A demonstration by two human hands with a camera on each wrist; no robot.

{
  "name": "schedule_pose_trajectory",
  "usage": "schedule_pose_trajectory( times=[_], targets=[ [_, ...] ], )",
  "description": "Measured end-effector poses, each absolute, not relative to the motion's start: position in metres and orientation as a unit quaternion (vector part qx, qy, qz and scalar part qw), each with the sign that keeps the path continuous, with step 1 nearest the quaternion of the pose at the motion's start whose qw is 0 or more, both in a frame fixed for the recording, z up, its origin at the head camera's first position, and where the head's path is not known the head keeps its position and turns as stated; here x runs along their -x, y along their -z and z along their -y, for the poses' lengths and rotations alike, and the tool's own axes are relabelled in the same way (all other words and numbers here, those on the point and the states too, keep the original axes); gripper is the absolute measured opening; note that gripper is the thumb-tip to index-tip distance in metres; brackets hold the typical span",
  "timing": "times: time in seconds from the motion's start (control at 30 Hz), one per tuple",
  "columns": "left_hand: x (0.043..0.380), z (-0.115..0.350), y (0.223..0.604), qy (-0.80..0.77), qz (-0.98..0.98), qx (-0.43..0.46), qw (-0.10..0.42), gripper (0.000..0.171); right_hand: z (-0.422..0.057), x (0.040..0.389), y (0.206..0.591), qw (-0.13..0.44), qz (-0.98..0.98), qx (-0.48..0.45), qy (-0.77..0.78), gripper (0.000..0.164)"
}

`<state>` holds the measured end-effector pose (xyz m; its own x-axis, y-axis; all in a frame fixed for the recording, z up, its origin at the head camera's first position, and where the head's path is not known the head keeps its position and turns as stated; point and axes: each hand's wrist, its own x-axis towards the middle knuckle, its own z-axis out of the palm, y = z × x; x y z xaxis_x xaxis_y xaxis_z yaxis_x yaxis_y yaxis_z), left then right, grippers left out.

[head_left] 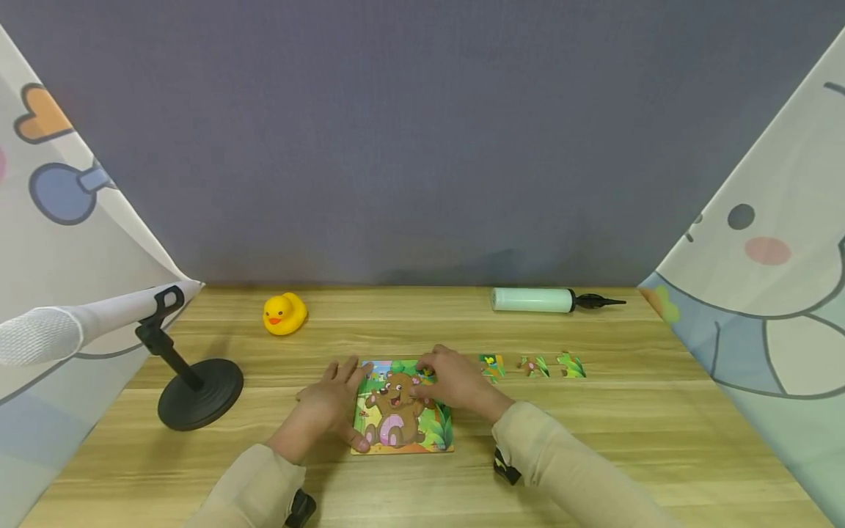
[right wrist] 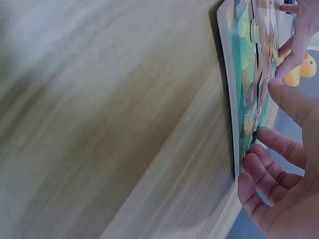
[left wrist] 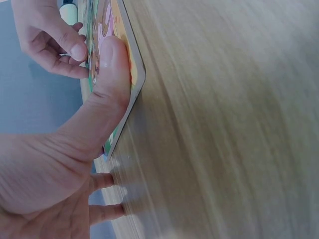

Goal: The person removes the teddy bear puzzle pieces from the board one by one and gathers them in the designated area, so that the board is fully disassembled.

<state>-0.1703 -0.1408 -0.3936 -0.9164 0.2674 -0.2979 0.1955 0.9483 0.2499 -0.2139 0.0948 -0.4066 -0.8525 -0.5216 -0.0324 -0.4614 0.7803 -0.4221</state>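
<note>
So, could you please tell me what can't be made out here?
Head view: part of the upper right of the puzzle, under the right hand; whether that hand grips anything is unclear.
Head view: fine detail on the loose pieces, too small.
Head view: the tip of the microphone, cut off by the left edge.
Right wrist view: part of the duck, behind the left hand.
</note>
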Motion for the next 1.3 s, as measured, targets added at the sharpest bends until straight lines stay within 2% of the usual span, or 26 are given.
schedule_pose_trajectory(
  times=[0.6,0.93,1.03,1.3],
  targets=[
    [0.170,0.140,0.393,-0.097,-0.973,-0.116,0.171,0.131,-0.083,0.210,0.407,0.047,-0.950,0.244,0.189,0.033],
    [0.171,0.140,0.391,-0.100,-0.973,-0.115,0.175,0.130,-0.079,0.212,0.404,0.059,-0.954,0.222,0.193,0.032],
    [0.171,0.140,0.391,-0.100,-0.973,-0.116,0.174,0.130,-0.078,0.212,0.404,0.063,-0.955,0.217,0.193,0.035],
    [0.171,0.139,0.391,-0.100,-0.972,-0.114,0.177,0.130,-0.080,0.212,0.405,0.063,-0.958,0.214,0.182,0.055]
  ],
)
